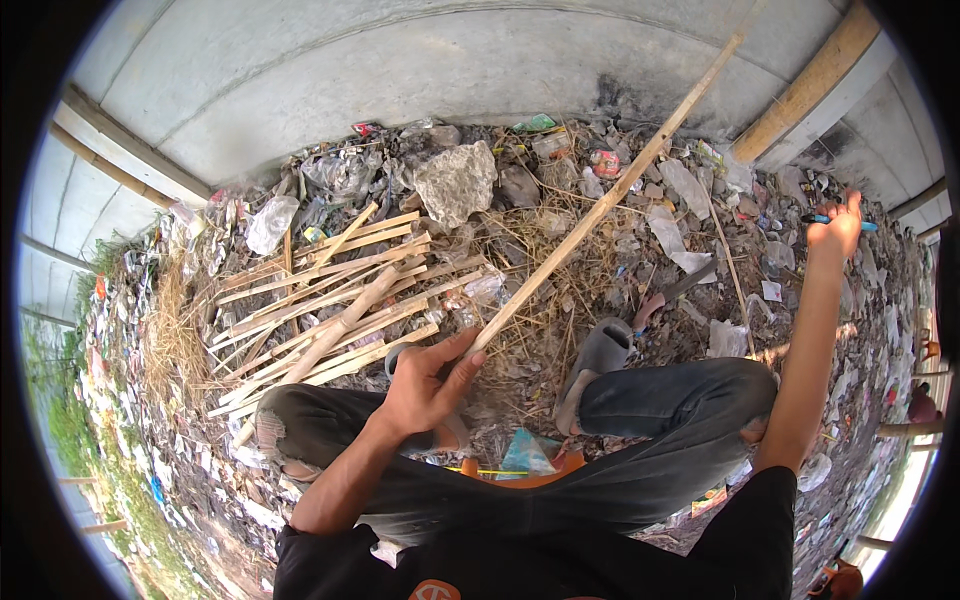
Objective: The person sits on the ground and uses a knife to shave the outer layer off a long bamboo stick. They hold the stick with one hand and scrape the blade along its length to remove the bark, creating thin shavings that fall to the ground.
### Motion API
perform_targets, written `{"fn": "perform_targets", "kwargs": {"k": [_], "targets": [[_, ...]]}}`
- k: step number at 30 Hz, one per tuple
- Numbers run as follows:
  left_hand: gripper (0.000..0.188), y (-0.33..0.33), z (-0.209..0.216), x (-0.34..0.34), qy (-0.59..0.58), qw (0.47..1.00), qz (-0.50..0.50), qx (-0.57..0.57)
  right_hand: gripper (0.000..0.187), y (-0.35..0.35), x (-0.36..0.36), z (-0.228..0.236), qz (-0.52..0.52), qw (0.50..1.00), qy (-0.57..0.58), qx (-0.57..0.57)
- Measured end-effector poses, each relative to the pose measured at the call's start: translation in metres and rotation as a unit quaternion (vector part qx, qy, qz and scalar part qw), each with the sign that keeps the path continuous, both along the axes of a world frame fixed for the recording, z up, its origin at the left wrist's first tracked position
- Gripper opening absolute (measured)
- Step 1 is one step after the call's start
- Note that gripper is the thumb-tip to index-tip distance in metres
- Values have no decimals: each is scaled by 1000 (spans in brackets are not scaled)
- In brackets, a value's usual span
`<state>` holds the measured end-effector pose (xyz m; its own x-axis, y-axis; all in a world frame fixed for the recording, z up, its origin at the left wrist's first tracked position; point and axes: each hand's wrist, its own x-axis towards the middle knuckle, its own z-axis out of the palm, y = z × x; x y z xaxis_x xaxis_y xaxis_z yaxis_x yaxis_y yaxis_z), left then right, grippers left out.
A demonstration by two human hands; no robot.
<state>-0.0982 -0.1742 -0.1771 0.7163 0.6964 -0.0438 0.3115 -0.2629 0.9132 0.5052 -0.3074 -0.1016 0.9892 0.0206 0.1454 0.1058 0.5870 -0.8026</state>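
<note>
My left hand [428,385] is closed round the near end of a long, pale wooden strip [590,222]. The strip slants up and away to the right, toward the grey wall. Far out to the right, my right hand [840,228] grips a blue pen with a dark tip [868,226], apart from the strip. A pile of cut wooden strips [330,315] lies on the ground beyond and left of my left hand. Between my feet and the right hand rests a large knife [690,278] with a dark blade and a brownish handle.
A big grey rock [456,185] sits near the concrete wall [400,70]. Plastic scraps and dry straw [175,340] cover the ground. Bamboo posts [810,85] lean at the wall. An orange seat edge [530,480] shows between my legs, near my grey sandal [605,348].
</note>
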Motion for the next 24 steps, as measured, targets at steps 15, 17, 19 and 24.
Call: {"fn": "perform_targets", "kwargs": {"k": [15,17,19,24], "targets": [[28,71,56,-111,-83,992,89,-36,30,-172,131,-87,-306,456,-15,-836],[31,76,52,-99,-130,979,144,-63,36,-214,158,-100,-313,439,-67,-840],[32,78,41,-86,-161,964,206,-53,34,-188,172,-95,-193,859,122,-459],[31,62,50,-58,-147,965,217,-31,49,-40,23,-16,91,897,4,-432]]}}
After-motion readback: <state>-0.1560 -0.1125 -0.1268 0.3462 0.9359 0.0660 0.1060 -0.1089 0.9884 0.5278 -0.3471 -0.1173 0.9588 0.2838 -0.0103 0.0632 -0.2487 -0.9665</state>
